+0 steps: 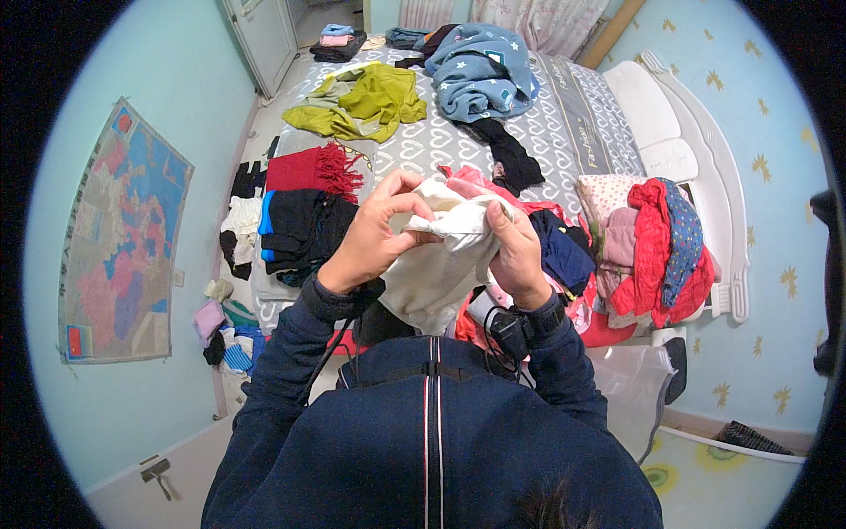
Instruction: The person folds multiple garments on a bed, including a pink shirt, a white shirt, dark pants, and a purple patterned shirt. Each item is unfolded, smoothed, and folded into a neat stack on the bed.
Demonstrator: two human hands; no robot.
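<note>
Between my two hands hangs a white cloth garment [429, 278], its top edge bunched up and its lower part draping toward my chest. My left hand [377, 231] pinches the bunched edge between thumb and fingers. On the other side, my right hand [517, 248] grips the edge with the thumb on top. What kind of garment it is cannot be made out. Just beyond it lies a pink and red cloth [472, 182]. A stack of folded black clothes [307, 221] is beside my left wrist, and a dark navy garment [562, 251] lies right of my right hand.
The bed [403, 155] also carries a red fringed scarf [310, 168], a yellow-green jacket [370, 99], a blue quilted bundle [486, 73] and black clothing [509, 155]. Red and dotted clothes [661, 251] are heaped near the white headboard [700, 165]. More clothes [228, 330] lie at the left.
</note>
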